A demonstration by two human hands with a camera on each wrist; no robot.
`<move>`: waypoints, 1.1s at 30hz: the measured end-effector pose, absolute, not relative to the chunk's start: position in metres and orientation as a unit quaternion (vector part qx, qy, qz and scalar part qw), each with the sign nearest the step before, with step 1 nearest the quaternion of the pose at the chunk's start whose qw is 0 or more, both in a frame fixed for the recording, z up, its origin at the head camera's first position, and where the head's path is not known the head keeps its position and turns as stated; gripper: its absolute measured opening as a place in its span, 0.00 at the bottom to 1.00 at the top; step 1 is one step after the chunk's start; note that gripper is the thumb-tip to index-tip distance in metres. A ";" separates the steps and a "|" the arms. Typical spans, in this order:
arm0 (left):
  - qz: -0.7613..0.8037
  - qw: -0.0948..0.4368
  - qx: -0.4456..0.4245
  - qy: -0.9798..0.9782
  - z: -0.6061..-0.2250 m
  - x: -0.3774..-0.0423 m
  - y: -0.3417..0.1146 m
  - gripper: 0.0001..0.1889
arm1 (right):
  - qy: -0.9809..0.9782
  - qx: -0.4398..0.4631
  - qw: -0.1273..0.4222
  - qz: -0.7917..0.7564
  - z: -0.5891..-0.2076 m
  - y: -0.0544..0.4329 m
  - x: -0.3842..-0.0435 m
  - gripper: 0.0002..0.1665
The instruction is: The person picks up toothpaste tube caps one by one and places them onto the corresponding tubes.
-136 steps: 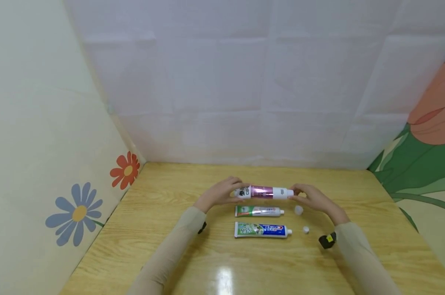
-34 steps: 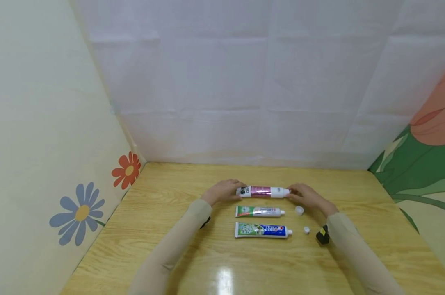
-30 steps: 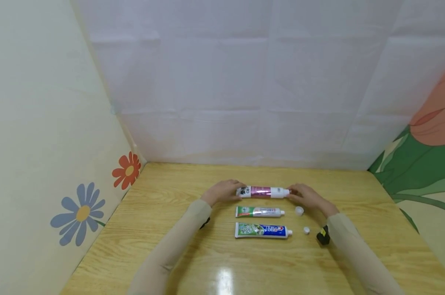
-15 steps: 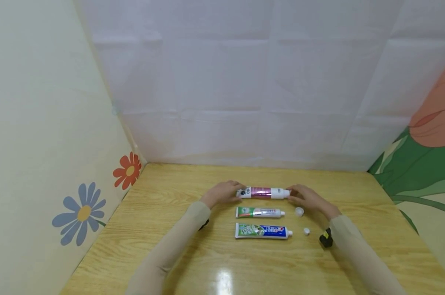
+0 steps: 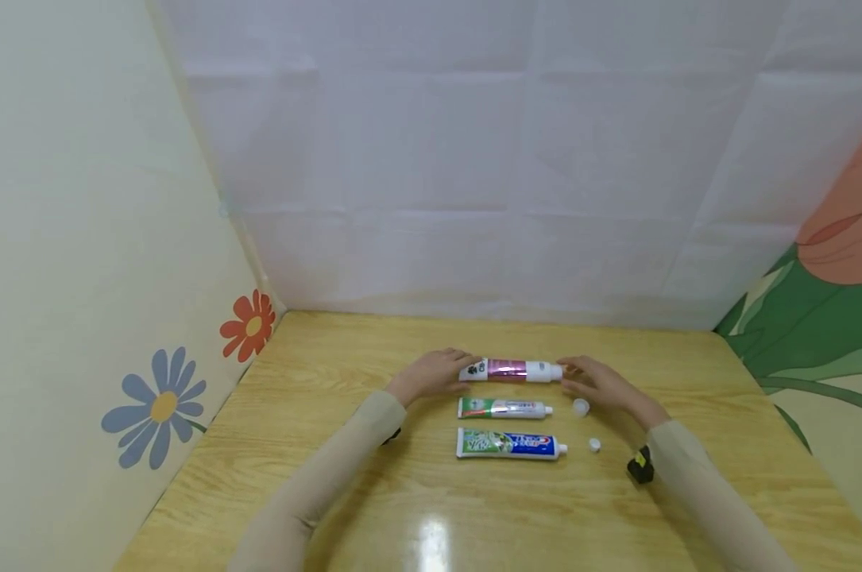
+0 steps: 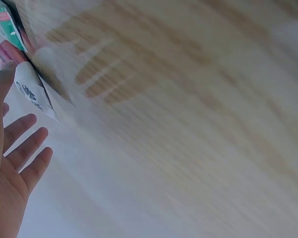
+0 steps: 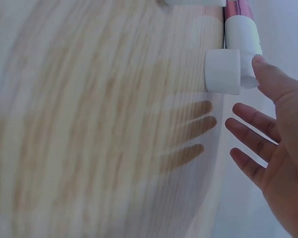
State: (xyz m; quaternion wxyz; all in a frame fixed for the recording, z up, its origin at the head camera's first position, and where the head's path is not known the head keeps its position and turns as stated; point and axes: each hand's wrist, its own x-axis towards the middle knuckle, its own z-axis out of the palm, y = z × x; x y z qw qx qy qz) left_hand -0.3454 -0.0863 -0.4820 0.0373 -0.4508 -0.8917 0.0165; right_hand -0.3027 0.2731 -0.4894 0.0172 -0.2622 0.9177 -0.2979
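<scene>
A pink-and-white toothpaste tube (image 5: 506, 370) lies crosswise on the table, its white cap to the right. At its tail, my left hand (image 5: 431, 376) pinches the tube; in the left wrist view the thumb lies against it and three fingers stretch clear. My right hand (image 5: 602, 385) is at the cap end, its thumb tip at the cap's edge in the right wrist view and the visible fingers straight and spread. Its index finger is hidden. Nearer the body lie a green-and-silver toothpaste tube (image 5: 505, 408) and a green-and-blue toothpaste tube (image 5: 509, 444), both with bare nozzles.
Two loose caps sit right of the tubes: a larger translucent one (image 5: 581, 407) and a small white one (image 5: 594, 445). The wooden table (image 5: 373, 508) meets a white sheet (image 5: 431, 159) at the back, with flower-painted walls either side.
Compared with several seconds ago, the pink-and-white tube has come down onto the table and slightly left. In the last half second, my right hand has drawn slightly right and its fingers have loosened.
</scene>
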 end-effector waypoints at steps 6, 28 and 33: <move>0.028 0.054 -0.465 -0.883 -0.479 -0.342 -0.084 0.31 | 0.916 -0.278 0.004 -0.290 -0.490 0.274 -0.299 0.31; 0.056 0.068 -0.495 -0.865 -0.483 -0.325 -0.080 0.30 | 0.918 -0.264 0.004 -0.296 -0.493 0.282 -0.284 0.32; 0.066 0.070 -0.501 -0.860 -0.485 -0.323 -0.078 0.30 | 0.917 -0.262 0.012 -0.301 -0.493 0.285 -0.281 0.33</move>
